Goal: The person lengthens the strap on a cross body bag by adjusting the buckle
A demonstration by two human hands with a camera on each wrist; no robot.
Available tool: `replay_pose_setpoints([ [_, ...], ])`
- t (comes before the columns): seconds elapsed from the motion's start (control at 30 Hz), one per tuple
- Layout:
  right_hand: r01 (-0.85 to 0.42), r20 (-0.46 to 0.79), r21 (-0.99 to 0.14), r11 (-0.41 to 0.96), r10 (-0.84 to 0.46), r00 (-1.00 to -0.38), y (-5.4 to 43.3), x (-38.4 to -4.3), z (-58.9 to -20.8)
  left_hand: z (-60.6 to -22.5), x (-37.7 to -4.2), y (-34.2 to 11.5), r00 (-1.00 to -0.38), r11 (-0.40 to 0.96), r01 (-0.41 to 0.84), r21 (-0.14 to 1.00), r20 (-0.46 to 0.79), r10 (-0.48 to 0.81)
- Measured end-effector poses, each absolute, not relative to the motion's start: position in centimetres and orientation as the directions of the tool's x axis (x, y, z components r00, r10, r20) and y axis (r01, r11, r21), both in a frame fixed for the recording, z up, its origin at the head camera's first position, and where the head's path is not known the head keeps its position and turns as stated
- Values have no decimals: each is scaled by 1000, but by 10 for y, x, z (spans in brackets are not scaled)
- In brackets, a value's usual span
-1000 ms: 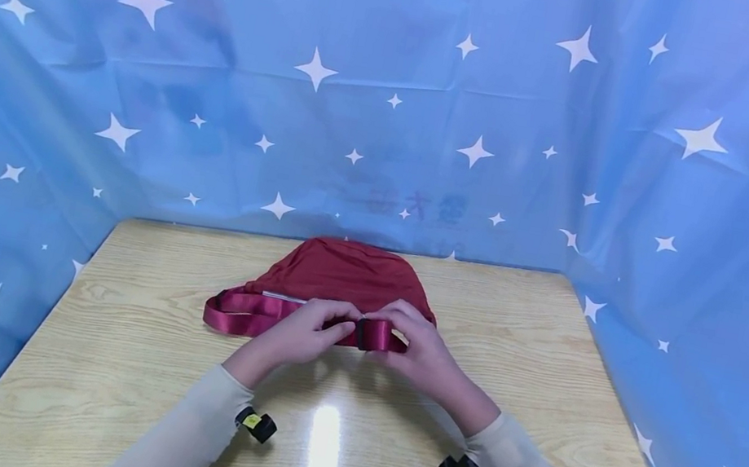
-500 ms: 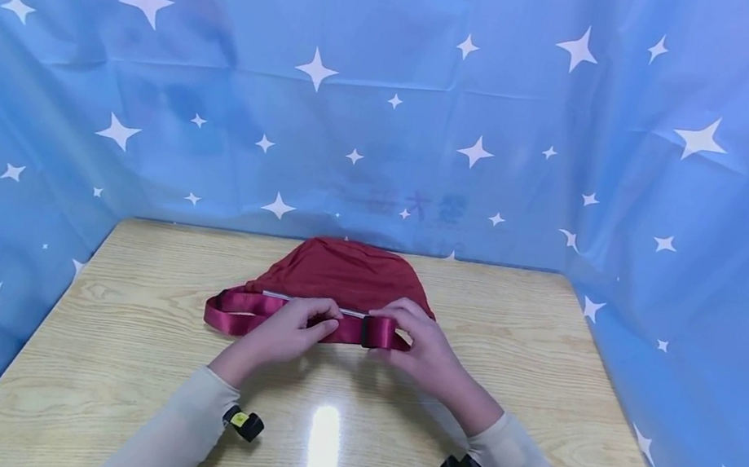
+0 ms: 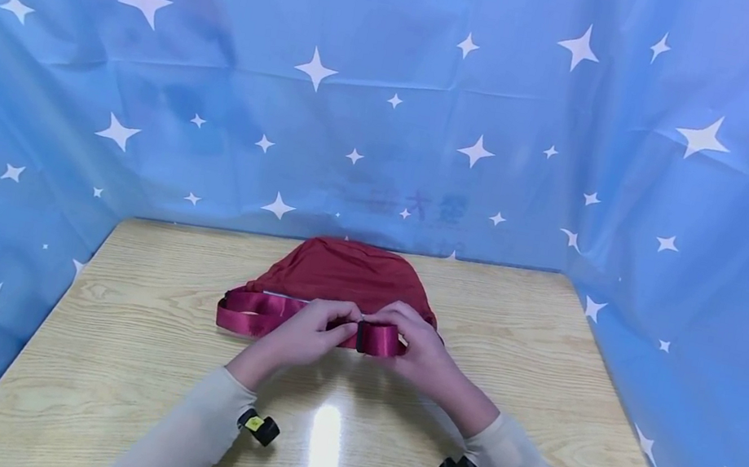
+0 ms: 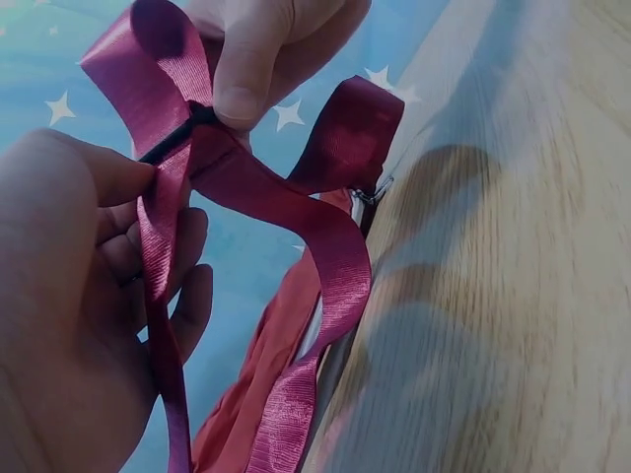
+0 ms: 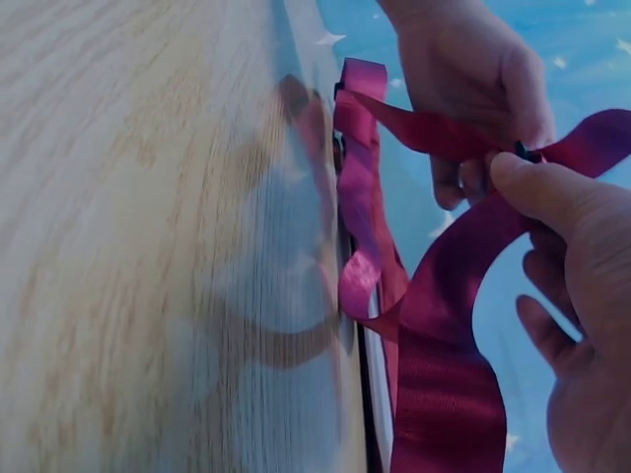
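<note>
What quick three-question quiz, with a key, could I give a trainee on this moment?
1. Multiple choice: what lies on the table?
A) a shoe
B) a bag
C) a bowl

2. Fill in the blank: the small buckle on the strap is ____ in colour.

3. True or false: only one hand touches the strap.

Key:
1. B
2. black
3. False; the left hand and the right hand both touch it, close to the buckle.
</note>
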State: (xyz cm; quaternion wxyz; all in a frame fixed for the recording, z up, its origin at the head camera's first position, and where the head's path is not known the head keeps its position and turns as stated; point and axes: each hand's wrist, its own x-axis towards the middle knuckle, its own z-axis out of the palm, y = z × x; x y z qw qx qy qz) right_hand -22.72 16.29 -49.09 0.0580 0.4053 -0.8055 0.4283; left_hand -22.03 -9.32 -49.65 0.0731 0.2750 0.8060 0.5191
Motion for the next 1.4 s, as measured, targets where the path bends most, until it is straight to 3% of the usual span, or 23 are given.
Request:
replay_pose_setpoints([
  [0.9,-620,393,-734,276,-572,-720,167,-228,-488,-509,-215,-90,-845,403,480,779,287,452],
  [1.4,-669,468,-716,202,-572,-674,164,-228,-494,-508,-214,-92,-848,376,476,795,302,437],
])
